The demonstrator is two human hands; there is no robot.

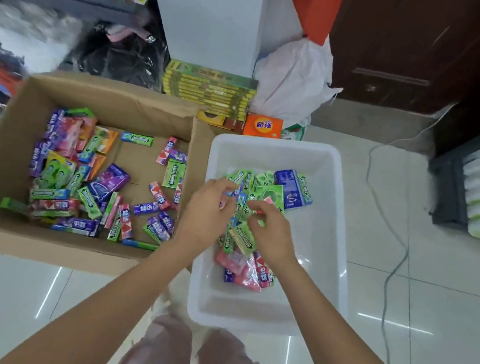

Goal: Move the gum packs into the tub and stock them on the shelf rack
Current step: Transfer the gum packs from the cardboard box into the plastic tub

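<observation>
Item: my legs [169,358], nearest, in pale trousers, standing at the tub's near edge so both arms reach over it.

Item: white tub [327,261], on the tiled floor [433,312] just right of the carton, set touching it so each transfer is short.

Item: left hand [206,208], over the tub's left wall, fingers curled on small blue and green packs at the fingertips. I judge it is letting them down onto the heap.

Item: right hand [268,235], inside the tub, fingers bent round a green pack [243,240] atop the pile. Whether it grips or merely steadies, I cannot tell for certain; it reads as gripping.

Item: gum in tub [278,195], green and blue packs at the middle, pink ones [245,271] nearer me.

Item: cardboard carton [29,241], left, flaps open. Loose gum packs [97,185] remain, many, mostly heaped on its left half. Transfer, by my estimate, under half done.

Item: green flat boxes [207,89], stacked, and an orange box [263,126], beyond, by the wall.

Item: dark shelf rack [448,193], far right, holding pale wrapped goods. Stocking not begun.
</observation>
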